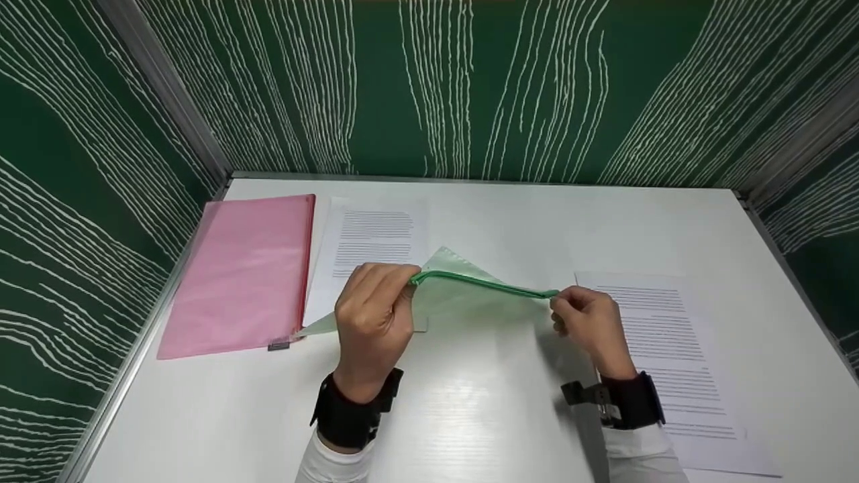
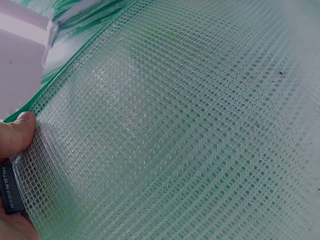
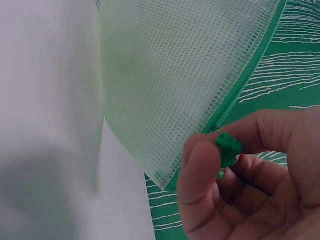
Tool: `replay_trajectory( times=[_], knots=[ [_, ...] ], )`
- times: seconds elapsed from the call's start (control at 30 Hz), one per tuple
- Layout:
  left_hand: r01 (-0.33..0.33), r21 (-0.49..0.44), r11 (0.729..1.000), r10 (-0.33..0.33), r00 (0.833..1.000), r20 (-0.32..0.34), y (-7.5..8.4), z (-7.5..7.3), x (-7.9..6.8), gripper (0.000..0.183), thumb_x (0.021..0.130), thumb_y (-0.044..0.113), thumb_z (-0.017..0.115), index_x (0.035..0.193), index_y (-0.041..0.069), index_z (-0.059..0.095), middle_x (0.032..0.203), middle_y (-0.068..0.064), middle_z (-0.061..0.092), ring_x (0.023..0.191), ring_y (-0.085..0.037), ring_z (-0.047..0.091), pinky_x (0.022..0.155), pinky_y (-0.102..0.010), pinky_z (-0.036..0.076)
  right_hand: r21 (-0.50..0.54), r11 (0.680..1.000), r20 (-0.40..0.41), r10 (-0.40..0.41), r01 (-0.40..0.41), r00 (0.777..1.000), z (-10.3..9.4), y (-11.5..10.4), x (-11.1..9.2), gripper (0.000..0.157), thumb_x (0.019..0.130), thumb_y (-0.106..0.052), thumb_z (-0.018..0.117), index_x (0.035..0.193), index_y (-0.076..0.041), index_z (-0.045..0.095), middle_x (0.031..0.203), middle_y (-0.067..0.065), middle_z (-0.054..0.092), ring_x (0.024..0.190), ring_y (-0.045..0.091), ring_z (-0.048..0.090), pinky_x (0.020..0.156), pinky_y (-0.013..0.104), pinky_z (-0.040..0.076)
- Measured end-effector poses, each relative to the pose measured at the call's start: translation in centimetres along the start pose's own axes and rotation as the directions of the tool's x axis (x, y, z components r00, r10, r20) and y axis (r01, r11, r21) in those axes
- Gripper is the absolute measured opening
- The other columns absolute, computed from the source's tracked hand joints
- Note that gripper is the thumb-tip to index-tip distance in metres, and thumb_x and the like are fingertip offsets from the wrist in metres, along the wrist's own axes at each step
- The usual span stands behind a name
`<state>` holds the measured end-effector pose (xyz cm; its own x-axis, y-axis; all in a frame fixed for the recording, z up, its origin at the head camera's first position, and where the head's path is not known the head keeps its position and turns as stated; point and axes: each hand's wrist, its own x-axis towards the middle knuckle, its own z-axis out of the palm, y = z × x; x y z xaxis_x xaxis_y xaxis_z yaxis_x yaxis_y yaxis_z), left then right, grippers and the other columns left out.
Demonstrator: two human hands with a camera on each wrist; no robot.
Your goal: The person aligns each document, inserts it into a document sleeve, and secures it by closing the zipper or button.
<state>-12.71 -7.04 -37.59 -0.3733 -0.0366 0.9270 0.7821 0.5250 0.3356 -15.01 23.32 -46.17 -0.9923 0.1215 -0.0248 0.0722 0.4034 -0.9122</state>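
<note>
A green translucent mesh zipper pouch is held up above the table between both hands. My left hand pinches one end of its green zipper edge; in the left wrist view the thumb presses on the mesh corner beside a dark label tag. At the other end my right hand pinches the zipper between thumb and forefinger. The right wrist view has a small green zipper end poking out between those fingers. The zipper edge slopes slightly down towards the right hand.
A pink zipper pouch with a red edge lies flat at the left of the white table. Next to it is a printed sheet, partly covered by the green pouch. More printed paper lies at the right, partly under the right arm. Green walls enclose the table.
</note>
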Motion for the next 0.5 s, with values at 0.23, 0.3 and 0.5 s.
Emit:
replay_trajectory(
  times=[0.23, 0.3, 0.5],
  knots=[
    [-0.013, 0.005, 1.000, 0.013, 1.000, -0.010, -0.25, 0.04, -0.14, 0.013, 0.087, -0.013, 0.070, 0.088, 0.000, 0.075, 0.080, -0.008, 0.071, 0.071, -0.021, 0.063, 0.068, -0.033, 0.052, -0.013, 1.000, -0.014, -0.010, 0.010, 1.000, 0.04, -0.04, 0.09, 0.016, 0.099, -0.005, 0.062, 0.095, 0.008, 0.071, 0.076, 0.016, 0.068, 0.061, 0.015, 0.064, 0.058, 0.026, 0.053],
    [-0.016, 0.007, 1.000, 0.016, 1.000, -0.012, -0.20, 0.02, -0.10, 0.013, 0.087, -0.013, 0.071, 0.088, -0.001, 0.075, 0.080, -0.008, 0.071, 0.071, -0.021, 0.063, 0.068, -0.033, 0.052, -0.016, 1.000, -0.019, -0.006, 0.006, 1.000, 0.03, 0.17, 0.22, 0.016, 0.099, -0.005, 0.062, 0.095, 0.008, 0.071, 0.076, 0.016, 0.068, 0.061, 0.014, 0.064, 0.058, 0.026, 0.054],
    [-0.017, 0.003, 1.000, 0.017, 1.000, -0.020, 0.09, -0.13, 0.11, 0.014, 0.086, -0.014, 0.071, 0.087, -0.001, 0.075, 0.080, -0.009, 0.072, 0.071, -0.022, 0.064, 0.068, -0.034, 0.053, -0.010, 1.000, -0.023, 0.002, -0.003, 1.000, 0.06, 0.44, 0.38, 0.017, 0.099, -0.005, 0.062, 0.096, 0.008, 0.071, 0.076, 0.014, 0.068, 0.062, 0.014, 0.064, 0.058, 0.026, 0.055]
  ],
)
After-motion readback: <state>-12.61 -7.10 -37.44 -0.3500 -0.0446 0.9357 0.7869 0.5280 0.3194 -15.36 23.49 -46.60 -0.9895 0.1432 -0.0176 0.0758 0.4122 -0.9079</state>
